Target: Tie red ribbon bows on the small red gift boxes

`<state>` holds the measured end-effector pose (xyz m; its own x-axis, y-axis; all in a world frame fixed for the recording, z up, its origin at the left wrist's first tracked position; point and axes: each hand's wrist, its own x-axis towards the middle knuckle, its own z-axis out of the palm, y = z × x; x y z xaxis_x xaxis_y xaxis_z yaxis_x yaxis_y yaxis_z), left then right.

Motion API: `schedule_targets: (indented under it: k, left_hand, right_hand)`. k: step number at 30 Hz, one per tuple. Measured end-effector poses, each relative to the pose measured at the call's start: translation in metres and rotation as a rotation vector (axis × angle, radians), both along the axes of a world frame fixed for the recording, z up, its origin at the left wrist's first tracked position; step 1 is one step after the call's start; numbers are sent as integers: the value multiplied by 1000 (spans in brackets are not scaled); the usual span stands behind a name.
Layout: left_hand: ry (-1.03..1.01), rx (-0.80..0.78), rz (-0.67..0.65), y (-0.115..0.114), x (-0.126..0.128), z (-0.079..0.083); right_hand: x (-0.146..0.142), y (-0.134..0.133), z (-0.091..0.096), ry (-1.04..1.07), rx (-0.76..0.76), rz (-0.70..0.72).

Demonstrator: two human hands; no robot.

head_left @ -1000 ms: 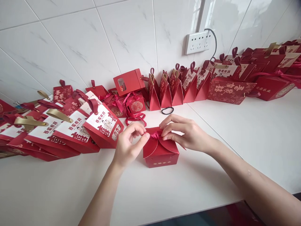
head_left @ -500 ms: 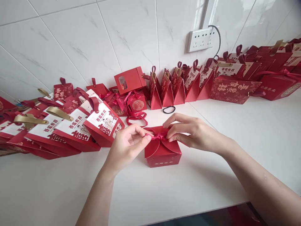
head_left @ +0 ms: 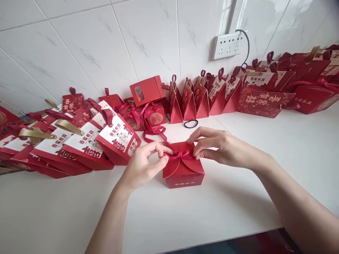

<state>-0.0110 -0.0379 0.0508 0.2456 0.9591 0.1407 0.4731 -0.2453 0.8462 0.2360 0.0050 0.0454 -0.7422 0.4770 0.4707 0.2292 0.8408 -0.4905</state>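
Observation:
A small red gift box (head_left: 185, 176) with gold lettering on its front stands upright on the white tabletop. Its curved top flaps are folded shut, and a pinkish-red ribbon (head_left: 181, 154) is knotted across them. At the knot's left side, my left hand (head_left: 148, 160) pinches the ribbon between thumb and fingers. My right hand (head_left: 219, 146) comes in from the other side, its thumb and fingertips closed on the ribbon to the right of the knot. Behind the box, loose ribbon loops (head_left: 154, 131) trail toward other red boxes.
Several red gift boxes with strap handles (head_left: 116, 135) crowd the left. A row of triangular boxes (head_left: 189, 106) stands along the tiled wall, with more boxes (head_left: 265, 100) at right. A black hair tie (head_left: 191, 123) lies behind the box. A power strip (head_left: 229, 45) is on the wall.
Both hands have drawn slightly apart along the ribbon, the right hand moving a little to the right. The knot looks more pulled out, and the box has stayed in place.

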Motion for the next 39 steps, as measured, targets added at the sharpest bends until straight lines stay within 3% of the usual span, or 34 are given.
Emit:
schedule_targets:
  k: [13,19,27,30,32,35,37,39]
  left_hand:
    - [107,-13,13,3,-5,-4]
    - [93,-23,-49,5,-6,-6]
    - [-8,-57,-148,10,-10,-11]
    - [-144,-68,-145,18,-13,-18]
    - [-256,-56,-40,26,-13,-29]
    - [-277,-7,173,36,-6,-51]
    - [-202,7,249,40,-1,-65]
    - [-103,24,262,39,4,-74]
  right_hand:
    - [7,4,2,-35,-52,1]
    - [5,5,1,-37,-84,2]
    - [4,5,3,-8,-203,1]
    - [3,10,0,70,-308,18]
    - [1,17,-9,235,-399,-64]
    - [-3,27,-33,406,-453,-426]
    - [-7,31,-50,256,-393,-601]
    - [-13,32,-63,88,-364,-572]
